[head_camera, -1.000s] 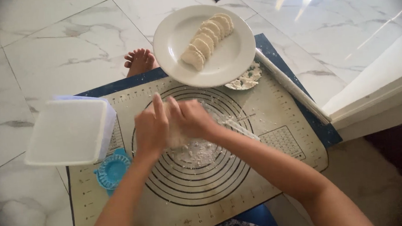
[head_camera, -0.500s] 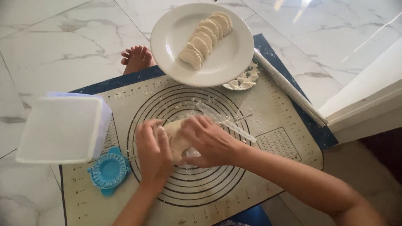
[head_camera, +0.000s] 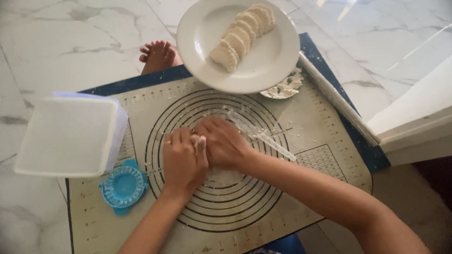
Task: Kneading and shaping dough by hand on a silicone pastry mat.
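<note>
Both hands, left hand and right hand, press closed on dough mid-mat; the plate at the far edge holds several finished dumplings (more shaping likely remains).

On the mat, the box sits left, the mould before it, the plate behind, dumplings on it.

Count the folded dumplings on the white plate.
About 6 dumplings, overlapping in one curved row on the right half of the white plate, running from its upper right edge toward the middle. The overlap may hide one more.
</note>
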